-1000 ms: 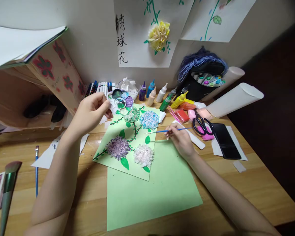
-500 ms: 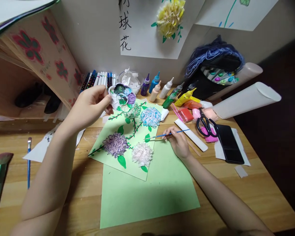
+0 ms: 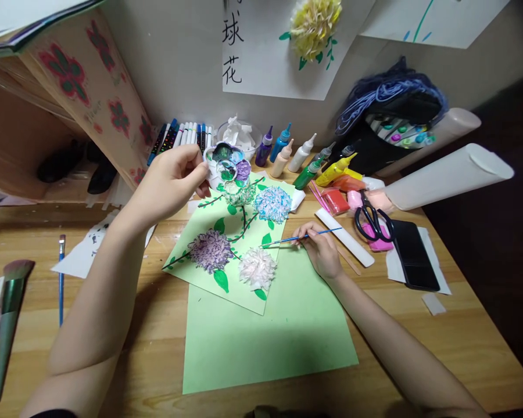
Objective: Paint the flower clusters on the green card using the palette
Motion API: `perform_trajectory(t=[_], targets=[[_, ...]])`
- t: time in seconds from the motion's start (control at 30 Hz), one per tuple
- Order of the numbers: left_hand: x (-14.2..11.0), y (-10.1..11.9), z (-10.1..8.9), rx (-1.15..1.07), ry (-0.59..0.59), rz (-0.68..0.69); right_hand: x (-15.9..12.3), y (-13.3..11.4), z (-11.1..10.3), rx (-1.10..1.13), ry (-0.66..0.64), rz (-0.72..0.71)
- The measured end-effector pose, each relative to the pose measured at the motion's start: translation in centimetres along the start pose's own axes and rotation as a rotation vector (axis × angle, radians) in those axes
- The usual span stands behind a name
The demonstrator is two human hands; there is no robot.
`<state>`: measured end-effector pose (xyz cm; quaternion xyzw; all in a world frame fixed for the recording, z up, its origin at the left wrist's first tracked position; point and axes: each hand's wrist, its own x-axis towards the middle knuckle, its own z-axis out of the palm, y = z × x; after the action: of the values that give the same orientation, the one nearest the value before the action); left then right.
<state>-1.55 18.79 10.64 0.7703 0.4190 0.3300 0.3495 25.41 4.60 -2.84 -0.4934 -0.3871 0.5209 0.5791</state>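
Note:
My left hand (image 3: 181,174) pinches the edge of a white flower-shaped paint palette (image 3: 212,155), smeared with dark green, blue and purple paint, above the far part of a pale green picture (image 3: 192,247). Closed round a thin blue paintbrush (image 3: 303,237), my right hand (image 3: 320,252) rests at the picture's right side. The brush tip is by a painted green leaf (image 3: 266,240), above a raised white flower (image 3: 257,268). A purple flower (image 3: 210,251), a blue flower (image 3: 272,204) and a green flower (image 3: 239,194) also stand out from the picture, joined by dark stems.
A larger green sheet (image 3: 270,342) lies under the picture. Paint bottles (image 3: 300,154) and markers (image 3: 183,134) line the wall. Right are black scissors (image 3: 373,223), a white strip (image 3: 345,237) and a phone (image 3: 415,255). Left lie another paintbrush (image 3: 61,278) and a makeup brush (image 3: 11,319).
The whole view has shifted slightly, so everything sits a little further right. Both hands keep their holds on the palette and the paintbrush, and the brush tip stays near the same leaf.

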Motion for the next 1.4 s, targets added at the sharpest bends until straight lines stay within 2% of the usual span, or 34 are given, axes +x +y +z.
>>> perform_trajectory(t=[0.23,0.4,0.57,0.83,1.07,1.4], targets=[[0.05,0.18,0.09,-0.006,-0.003,0.006,0.11,0.03,-0.03,-0.011,0.047,-0.025],[0.01,0.21,0.1,-0.005,0.004,0.009,0.11,0.0,-0.02,-0.036,0.015,-0.005],[0.05,0.2,0.05,-0.016,0.003,0.013,0.15,0.08,-0.06,-0.012,0.112,-0.076],[0.12,0.08,0.19,-0.028,0.012,0.031,-0.06,-0.02,0.04,-0.048,0.007,-0.027],[0.04,0.3,0.1,-0.024,0.016,0.025,-0.07,0.12,-0.12,-0.028,0.087,-0.064],[-0.04,0.53,0.12,-0.039,0.022,0.033,0.11,-0.23,-0.09,-0.023,0.053,-0.023]])
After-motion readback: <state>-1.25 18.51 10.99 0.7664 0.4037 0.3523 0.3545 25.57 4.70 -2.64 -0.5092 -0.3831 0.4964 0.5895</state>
